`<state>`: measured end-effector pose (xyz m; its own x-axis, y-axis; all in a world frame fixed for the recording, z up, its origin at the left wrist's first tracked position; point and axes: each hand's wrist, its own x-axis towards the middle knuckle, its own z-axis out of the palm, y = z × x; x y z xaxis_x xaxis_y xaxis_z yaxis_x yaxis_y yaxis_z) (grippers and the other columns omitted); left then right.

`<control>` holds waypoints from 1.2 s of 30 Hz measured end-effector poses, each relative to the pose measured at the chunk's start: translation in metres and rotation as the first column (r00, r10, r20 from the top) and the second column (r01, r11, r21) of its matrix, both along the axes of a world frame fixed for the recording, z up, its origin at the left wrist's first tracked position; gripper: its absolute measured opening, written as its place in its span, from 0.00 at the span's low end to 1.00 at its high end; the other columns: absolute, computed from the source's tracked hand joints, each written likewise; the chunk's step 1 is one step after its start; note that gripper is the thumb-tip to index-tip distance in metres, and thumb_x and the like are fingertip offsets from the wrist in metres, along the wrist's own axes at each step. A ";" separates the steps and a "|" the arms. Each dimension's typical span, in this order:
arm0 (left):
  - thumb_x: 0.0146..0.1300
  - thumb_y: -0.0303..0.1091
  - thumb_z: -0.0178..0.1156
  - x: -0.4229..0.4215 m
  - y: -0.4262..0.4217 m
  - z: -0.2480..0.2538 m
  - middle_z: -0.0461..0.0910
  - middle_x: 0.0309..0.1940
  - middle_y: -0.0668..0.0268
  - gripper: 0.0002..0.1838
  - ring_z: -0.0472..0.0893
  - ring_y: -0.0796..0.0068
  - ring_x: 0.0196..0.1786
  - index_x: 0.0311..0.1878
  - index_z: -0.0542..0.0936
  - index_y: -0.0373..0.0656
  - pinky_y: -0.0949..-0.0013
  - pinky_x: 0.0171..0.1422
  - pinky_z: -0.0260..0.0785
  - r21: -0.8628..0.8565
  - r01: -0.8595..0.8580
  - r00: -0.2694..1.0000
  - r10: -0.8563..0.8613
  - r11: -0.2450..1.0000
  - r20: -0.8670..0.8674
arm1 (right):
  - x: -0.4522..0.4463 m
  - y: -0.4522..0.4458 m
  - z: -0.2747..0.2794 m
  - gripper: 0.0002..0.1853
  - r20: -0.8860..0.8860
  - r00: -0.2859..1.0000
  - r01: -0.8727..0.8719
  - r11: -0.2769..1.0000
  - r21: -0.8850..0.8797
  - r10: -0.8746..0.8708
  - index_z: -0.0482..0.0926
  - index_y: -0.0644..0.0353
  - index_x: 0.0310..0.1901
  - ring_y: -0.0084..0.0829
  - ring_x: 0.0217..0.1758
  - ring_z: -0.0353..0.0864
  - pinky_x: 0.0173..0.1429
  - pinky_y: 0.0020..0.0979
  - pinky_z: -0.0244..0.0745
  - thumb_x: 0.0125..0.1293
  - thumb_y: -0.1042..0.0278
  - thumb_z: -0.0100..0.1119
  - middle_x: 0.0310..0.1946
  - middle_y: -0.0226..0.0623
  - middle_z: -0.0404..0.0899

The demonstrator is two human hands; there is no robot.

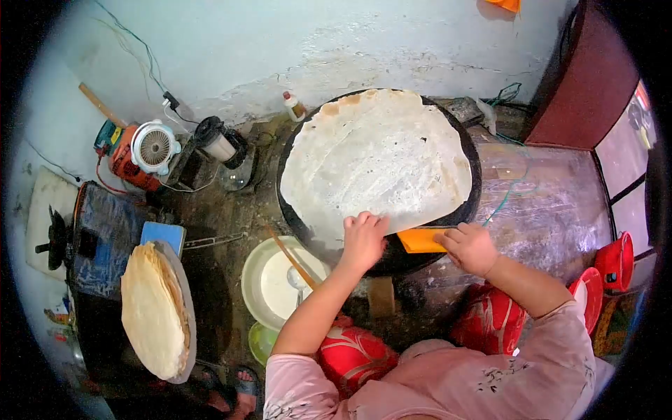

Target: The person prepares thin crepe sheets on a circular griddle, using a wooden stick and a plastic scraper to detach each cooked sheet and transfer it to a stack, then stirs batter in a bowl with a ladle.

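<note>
A large, thin pale pancake (pixel 378 161) covers most of a round black griddle (pixel 474 183), with browned patches along its far edge. My left hand (pixel 364 241) is at the pancake's near edge, its fingers bent and closed on that edge. To its right, my right hand (pixel 470 246) grips a flat orange scraper (pixel 420 241) by one end. The scraper lies along the griddle's near rim, close to the pancake's edge. My fingertips are partly hidden from above.
At left, a stack of pancakes (pixel 155 315) rests on a round board. A bowl of batter (pixel 269 280) with a ladle (pixel 295 278) and wooden stick stands by my left forearm. Behind are a blower (pixel 155 147), a dark-lidded container (pixel 215 140) and a bottle (pixel 294 107). Red tubs (pixel 616 262) stand right.
</note>
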<state>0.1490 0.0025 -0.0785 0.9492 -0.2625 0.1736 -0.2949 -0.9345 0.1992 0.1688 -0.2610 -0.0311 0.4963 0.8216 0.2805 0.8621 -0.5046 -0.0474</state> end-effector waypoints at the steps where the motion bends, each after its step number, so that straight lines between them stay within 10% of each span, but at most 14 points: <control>1: 0.45 0.37 0.66 0.005 0.001 -0.004 0.74 0.47 0.63 0.28 0.70 0.61 0.52 0.53 0.74 0.48 0.50 0.55 0.58 0.001 0.002 1.000 -0.002 1.000 0.001 | 0.000 -0.001 -0.002 0.17 -0.025 0.999 -0.032 0.999 0.001 0.032 0.75 0.55 0.42 0.33 0.35 0.74 0.37 0.34 0.71 0.48 0.67 0.55 0.32 0.30 0.74; 4: 0.51 0.33 0.59 0.034 0.018 0.013 0.77 0.24 0.57 0.05 0.77 0.55 0.31 0.26 0.82 0.45 0.59 0.36 0.69 -0.244 -0.065 0.989 0.095 0.968 0.112 | 0.005 0.011 -0.027 0.15 0.082 0.980 -0.193 0.968 0.162 0.182 0.75 0.55 0.42 0.34 0.39 0.75 0.39 0.36 0.71 0.50 0.68 0.53 0.33 0.32 0.75; 15: 0.50 0.39 0.63 0.132 0.083 0.117 0.78 0.24 0.54 0.09 0.78 0.53 0.31 0.29 0.81 0.43 0.58 0.36 0.69 -0.321 -0.345 0.921 0.384 0.882 0.066 | 0.079 0.184 -0.034 0.06 0.005 0.999 -0.045 0.973 0.227 0.045 0.74 0.55 0.31 0.35 0.29 0.76 0.32 0.36 0.71 0.52 0.67 0.50 0.24 0.35 0.74; 21: 0.49 0.38 0.63 0.155 0.092 0.119 0.78 0.25 0.53 0.09 0.78 0.52 0.32 0.27 0.80 0.41 0.56 0.36 0.69 -0.300 -0.381 0.920 0.392 0.874 -0.026 | 0.044 0.216 -0.035 0.06 -0.030 0.959 -0.278 0.954 0.107 0.283 0.76 0.58 0.30 0.38 0.33 0.79 0.37 0.39 0.75 0.55 0.68 0.48 0.27 0.40 0.78; 26: 0.50 0.38 0.64 0.158 0.079 0.144 0.79 0.25 0.54 0.12 0.80 0.58 0.30 0.33 0.81 0.40 0.61 0.36 0.70 -0.270 -0.309 0.935 0.343 0.912 0.090 | 0.123 0.229 -0.033 0.06 0.011 0.998 0.064 0.994 0.093 -0.065 0.76 0.58 0.29 0.37 0.33 0.79 0.34 0.38 0.74 0.55 0.69 0.49 0.27 0.38 0.77; 32: 0.50 0.37 0.62 0.182 0.062 0.158 0.79 0.28 0.55 0.09 0.78 0.54 0.35 0.33 0.82 0.45 0.57 0.39 0.70 -0.108 -0.196 0.943 0.218 0.975 0.250 | 0.049 0.217 -0.044 0.06 -0.091 0.931 -0.343 0.933 0.112 0.353 0.75 0.58 0.29 0.39 0.33 0.79 0.35 0.40 0.74 0.55 0.68 0.49 0.27 0.40 0.77; 36: 0.51 0.34 0.60 0.188 0.059 0.165 0.79 0.26 0.56 0.05 0.78 0.54 0.33 0.26 0.82 0.45 0.56 0.37 0.70 -0.158 -0.166 0.916 0.212 0.973 0.341 | 0.146 0.206 -0.075 0.04 0.095 0.989 0.086 0.959 0.271 -0.116 0.74 0.55 0.29 0.36 0.31 0.77 0.35 0.37 0.73 0.54 0.67 0.50 0.26 0.36 0.75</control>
